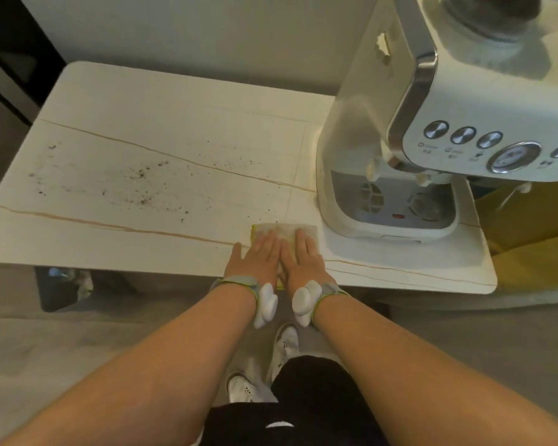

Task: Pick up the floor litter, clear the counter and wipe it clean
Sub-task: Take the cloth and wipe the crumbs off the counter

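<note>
Speckled counter (142, 156), cloth (284, 231) flat beneath both hands (261, 255).

I see a pale desk (161, 101) with thin tan veins running across it and rounded corners. Dark crumbs (132, 185) are scattered over its left and middle parts. A cream coffee machine (400, 175) stands on the right side of the desk. Just beside the machine's base, near the front edge, a yellow-edged cloth (287, 231) lies flat on the surface, with both hands pressed on it. Below the desk is a grey floor (45, 349).
</note>
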The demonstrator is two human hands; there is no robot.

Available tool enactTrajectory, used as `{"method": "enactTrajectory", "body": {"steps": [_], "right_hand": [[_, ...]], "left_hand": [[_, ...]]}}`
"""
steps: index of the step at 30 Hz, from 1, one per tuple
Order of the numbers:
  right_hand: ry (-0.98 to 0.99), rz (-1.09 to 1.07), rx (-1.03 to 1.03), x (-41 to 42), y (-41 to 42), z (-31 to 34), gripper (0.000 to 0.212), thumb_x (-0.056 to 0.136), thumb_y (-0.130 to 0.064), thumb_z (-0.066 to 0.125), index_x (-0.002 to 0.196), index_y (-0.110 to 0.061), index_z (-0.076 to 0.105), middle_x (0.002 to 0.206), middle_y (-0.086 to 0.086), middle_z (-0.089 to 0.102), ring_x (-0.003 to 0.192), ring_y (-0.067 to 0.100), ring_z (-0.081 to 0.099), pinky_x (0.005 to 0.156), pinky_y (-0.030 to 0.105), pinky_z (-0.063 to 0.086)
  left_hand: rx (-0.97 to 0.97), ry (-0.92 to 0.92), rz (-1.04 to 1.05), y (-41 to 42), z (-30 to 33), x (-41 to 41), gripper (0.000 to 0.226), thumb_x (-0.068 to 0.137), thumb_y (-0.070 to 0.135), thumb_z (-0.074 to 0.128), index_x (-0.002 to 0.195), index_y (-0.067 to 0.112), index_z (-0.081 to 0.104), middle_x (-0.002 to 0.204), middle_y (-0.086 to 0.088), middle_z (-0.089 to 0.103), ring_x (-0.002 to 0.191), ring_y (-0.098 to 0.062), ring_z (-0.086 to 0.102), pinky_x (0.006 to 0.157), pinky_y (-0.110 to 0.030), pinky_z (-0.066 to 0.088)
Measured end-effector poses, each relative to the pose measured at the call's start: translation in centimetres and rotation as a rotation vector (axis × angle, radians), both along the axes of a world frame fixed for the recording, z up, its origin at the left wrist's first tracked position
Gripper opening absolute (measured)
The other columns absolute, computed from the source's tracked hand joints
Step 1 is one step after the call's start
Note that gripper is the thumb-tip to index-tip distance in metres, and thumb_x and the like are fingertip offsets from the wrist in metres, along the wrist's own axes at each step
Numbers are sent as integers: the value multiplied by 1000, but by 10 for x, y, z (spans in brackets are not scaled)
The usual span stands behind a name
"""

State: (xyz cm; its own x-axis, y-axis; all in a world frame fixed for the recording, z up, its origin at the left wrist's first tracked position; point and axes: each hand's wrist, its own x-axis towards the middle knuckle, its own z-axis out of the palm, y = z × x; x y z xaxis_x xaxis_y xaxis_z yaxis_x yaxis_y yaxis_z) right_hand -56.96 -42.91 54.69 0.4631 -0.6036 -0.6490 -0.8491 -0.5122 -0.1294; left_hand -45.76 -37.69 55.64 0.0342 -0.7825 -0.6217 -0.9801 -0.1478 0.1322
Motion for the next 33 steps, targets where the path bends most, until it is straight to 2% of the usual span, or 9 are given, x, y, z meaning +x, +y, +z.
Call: {"method": "enactTrajectory", "body": {"steps": [6,11,13,16,21,30,33], "right_hand": [[-16,16,-7,22,-51,-11,80,96,-38,36,149,-21,-21,153,10,-36,143,28,-30,119,44,-6],[-8,45,-57,50,-97,-14,82,94,-47,35,149,-20,-21,154,12,-33,144,30,-27,117,48,-7],[-28,11,-49,59,-112,-7,83,94,-44,38,149,-22,-22,154,11,-34,144,29,-25,117,48,-6],[-34,19,-38,73,-139,-4,95,90,-41,50,148,-21,-23,153,11,-35,145,30,-25,119,47,-4],[-30,41,-76,103,-181,-6,96,88,-50,49,149,-21,-20,154,13,-32,145,32,-22,118,47,-1],[-14,43,-161,105,-180,-13,89,90,-50,42,150,-20,-16,156,16,-26,146,34,-17,118,48,2],[21,4,-162,99,-147,-21,98,85,-44,51,149,-19,-19,155,18,-29,145,36,-21,118,50,3]], "left_hand": [[19,-45,5,-51,6,22,80,94,39,36,150,18,-18,159,3,-25,148,-15,-18,119,-54,-1],[56,-74,14,-102,10,47,83,93,41,38,150,21,-20,159,3,-25,148,-16,-18,119,-55,0],[52,-74,15,-118,14,57,85,92,42,39,151,21,-19,159,2,-25,148,-16,-18,119,-55,0],[36,-88,9,-145,16,71,87,92,48,40,151,21,-18,159,2,-24,149,-17,-16,119,-56,2],[-21,-132,37,-177,5,95,83,93,53,34,151,22,-17,160,3,-22,149,-16,-14,117,-56,6],[-29,-96,6,-177,3,101,78,95,48,32,152,20,-15,160,1,-20,150,-18,-12,118,-52,7],[-46,-77,-60,-150,3,99,73,97,46,25,152,20,-15,160,0,-20,150,-18,-12,118,-52,7]]}}
